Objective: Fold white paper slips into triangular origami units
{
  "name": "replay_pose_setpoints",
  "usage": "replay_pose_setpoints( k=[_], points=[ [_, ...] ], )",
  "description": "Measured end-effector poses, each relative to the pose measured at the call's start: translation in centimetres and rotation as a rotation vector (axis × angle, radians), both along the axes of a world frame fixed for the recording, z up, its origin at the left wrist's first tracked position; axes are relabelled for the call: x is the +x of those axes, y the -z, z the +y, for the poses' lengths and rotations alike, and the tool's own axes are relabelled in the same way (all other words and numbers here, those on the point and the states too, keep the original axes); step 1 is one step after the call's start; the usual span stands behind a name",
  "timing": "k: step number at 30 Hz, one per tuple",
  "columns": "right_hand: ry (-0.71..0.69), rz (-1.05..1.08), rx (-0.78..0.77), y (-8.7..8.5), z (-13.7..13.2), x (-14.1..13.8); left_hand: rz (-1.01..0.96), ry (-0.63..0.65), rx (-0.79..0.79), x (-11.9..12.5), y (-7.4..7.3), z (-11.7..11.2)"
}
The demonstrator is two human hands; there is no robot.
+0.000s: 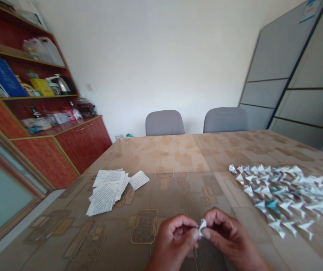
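Note:
Near the table's front edge, my left hand (175, 235) and my right hand (227, 235) meet with fingers curled. Both pinch one small folded piece of printed paper (202, 225) between thumbs and forefingers. To the right lies a spread of several folded paper triangles (285, 195) on the table. To the left lies a loose pile of flat printed paper slips (107, 190), with one slip (139, 180) a little apart from it.
The table (178, 158) has a brown patterned cover. Two grey chairs (164, 122) (225, 119) stand at its far side. A red wooden shelf unit (37, 113) with books and a kettle fills the left wall. Grey panels (296, 75) stand at the right.

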State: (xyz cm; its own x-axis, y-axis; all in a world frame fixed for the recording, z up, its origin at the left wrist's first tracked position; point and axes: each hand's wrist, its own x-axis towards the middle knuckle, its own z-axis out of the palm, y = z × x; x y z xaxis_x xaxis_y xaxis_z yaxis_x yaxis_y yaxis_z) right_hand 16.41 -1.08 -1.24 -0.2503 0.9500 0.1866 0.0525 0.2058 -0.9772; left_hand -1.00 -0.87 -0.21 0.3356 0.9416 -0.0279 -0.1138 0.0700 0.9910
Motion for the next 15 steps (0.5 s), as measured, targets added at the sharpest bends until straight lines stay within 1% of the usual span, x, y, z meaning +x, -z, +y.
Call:
replay_pose_setpoints(
  k=[2,5,8,12,15],
  points=[
    [0.016,0.032,0.006,0.51,0.09,0.34,-0.039,0.012,0.017,-0.15,-0.08,-0.15],
    [0.012,-0.011,0.047,0.83,-0.05,0.77,-0.083,0.003,0.040,-0.11,0.06,-0.37],
    [0.028,-0.044,0.086,0.62,-0.29,0.87,-0.092,-0.015,0.042,0.10,0.31,-0.42],
    [0.055,-0.090,0.111,0.29,-0.41,0.71,-0.085,0.011,-0.030,0.09,0.39,-0.34],
    [0.040,-0.103,0.116,0.32,-0.34,0.68,-0.093,0.022,-0.007,-0.08,0.31,-0.32]
  ],
)
